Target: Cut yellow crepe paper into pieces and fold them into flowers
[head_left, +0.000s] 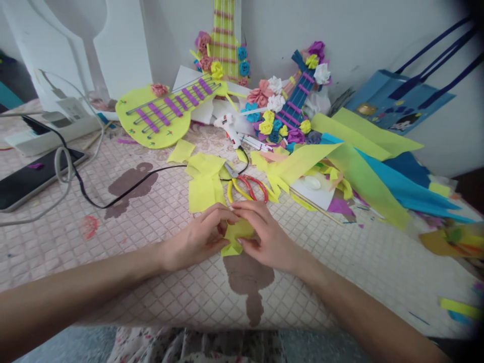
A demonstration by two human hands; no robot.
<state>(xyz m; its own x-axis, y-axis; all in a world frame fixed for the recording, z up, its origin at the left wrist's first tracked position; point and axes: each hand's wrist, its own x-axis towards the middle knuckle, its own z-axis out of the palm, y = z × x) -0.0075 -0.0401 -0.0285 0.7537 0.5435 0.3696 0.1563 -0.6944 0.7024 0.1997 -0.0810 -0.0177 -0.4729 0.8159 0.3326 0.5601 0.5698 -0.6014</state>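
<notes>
The held sheet point(239, 232) is thin yellow paper, matt and with some soft creases; the squares point(206, 194) look to be of the same paper. The scissors point(242, 180) have grey metal blades and smooth plastic handles. The glue gun point(231, 132) is of smooth white plastic. The phone point(34, 179) has a dark, glossy face. The flowers point(259, 93) seem made of matt, wrinkled paper. The stick point(321, 209) looks like bare wood. The tablecloth point(177, 297) appears quilted and matt, the wall point(272, 30) smooth and matt.
</notes>
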